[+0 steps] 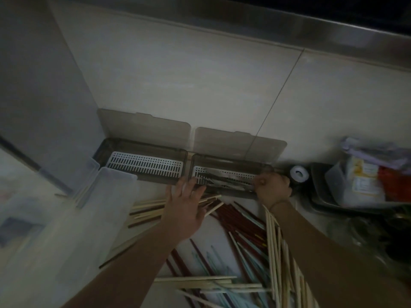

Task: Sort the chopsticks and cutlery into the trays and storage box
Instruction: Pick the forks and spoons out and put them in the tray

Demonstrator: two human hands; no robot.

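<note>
Over the right tray (224, 174) our right hand (272, 187) pinches metal cutlery (226, 180) into place, left hand (189, 203) spread flat; next, we judge, the chopsticks (244, 230).

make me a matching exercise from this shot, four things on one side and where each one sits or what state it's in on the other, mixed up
Things:
1. left tray
2. right tray
3. tape roll
4. red chopsticks

Places or states:
A. loose on the counter between the forearms
B. white grid bare, nothing in it
C. right of both trays, past the right hand
D. holds shiny cutlery, a hand at each end

Pairs: 1-B, 2-D, 3-C, 4-A
</note>
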